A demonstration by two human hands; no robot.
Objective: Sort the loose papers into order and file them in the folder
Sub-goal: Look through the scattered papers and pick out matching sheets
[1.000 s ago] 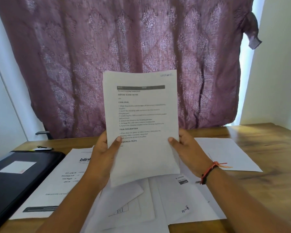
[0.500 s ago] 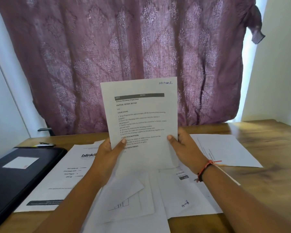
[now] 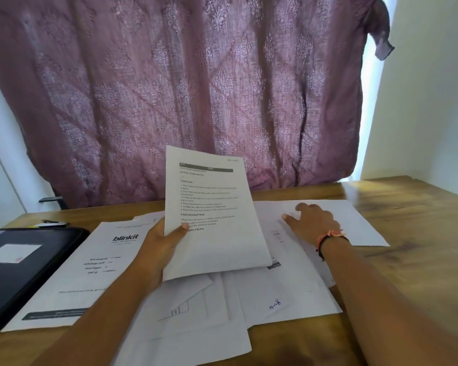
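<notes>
In the head view, the right hand [image 3: 312,220] has let go of the white printed instruction sheet [image 3: 214,233], which both hands held up half a second ago. It now lies with its fingers [image 3: 288,217] spread flat on a blank white sheet [image 3: 360,223] on the wooden table [image 3: 421,207], holding nothing. This looks like a reach for the next page to sort. The left hand [image 3: 159,249] alone pinches the printed sheet, tilted above the scattered white loose papers [image 3: 275,294]. The black zip folder [image 3: 24,270] lies closed at the left, so filing has not started.
</notes>
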